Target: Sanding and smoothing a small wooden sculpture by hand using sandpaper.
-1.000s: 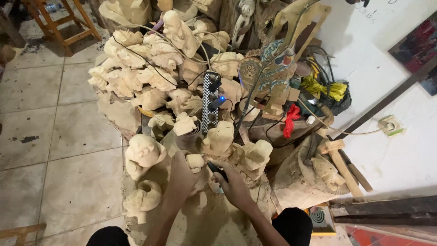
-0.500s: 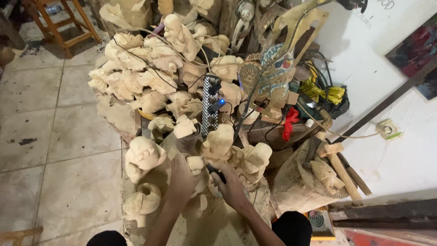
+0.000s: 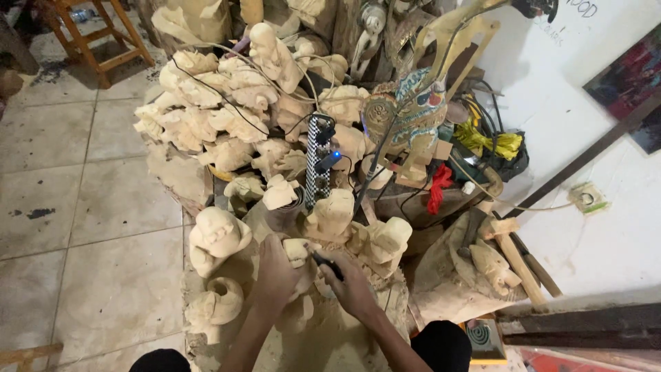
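Low in the frame, left hand (image 3: pixel 275 269) wrapped around a small pale carving (image 3: pixel 297 251), fingers closed on its left side, pinning it against the heap. Right hand (image 3: pixel 351 282) closed around a dark tool (image 3: pixel 323 262), tip touching the carving's right edge. Just left — a round-headed figure (image 3: pixel 217 238), and below it a curled piece (image 3: pixel 217 306). Just above the hands, a blocky figure (image 3: pixel 332 215); to the right, another blank (image 3: pixel 385 241). Behind, a chequered power strip (image 3: pixel 318 162) with a blue light, upright among a mound of pale carvings (image 3: pixel 220 110) draped in black cable. Farther right, a painted bird figure (image 3: pixel 413 114), a red rag (image 3: pixel 439 187), yellow cloth (image 3: pixel 492 141). Top left — a wooden stool (image 3: pixel 96 34) on grey floor tiles (image 3: pixel 82 227). White wall (image 3: pixel 592 227) with a socket (image 3: pixel 586 198) at right.
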